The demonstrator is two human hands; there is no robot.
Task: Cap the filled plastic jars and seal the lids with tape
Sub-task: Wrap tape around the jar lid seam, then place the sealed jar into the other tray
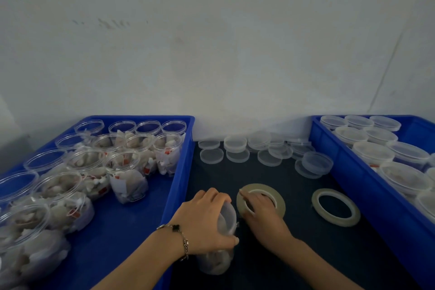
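A filled clear plastic jar (pixel 217 263) with its lid (pixel 227 218) on lies tilted on the dark table, lid end pointing away from me. My left hand (pixel 204 219) grips it from above around the lid end. My right hand (pixel 263 214) holds a roll of pale tape (pixel 261 198) just right of the lid, fingers through its hole. A second tape roll (pixel 336 207) lies flat further right.
A blue tray (pixel 181 172) on the left holds several open filled jars (pixel 127 176). A blue tray (pixel 353 176) on the right holds several capped jars (pixel 374 153). Loose clear lids (pixel 235 148) are spread along the table's back by the wall.
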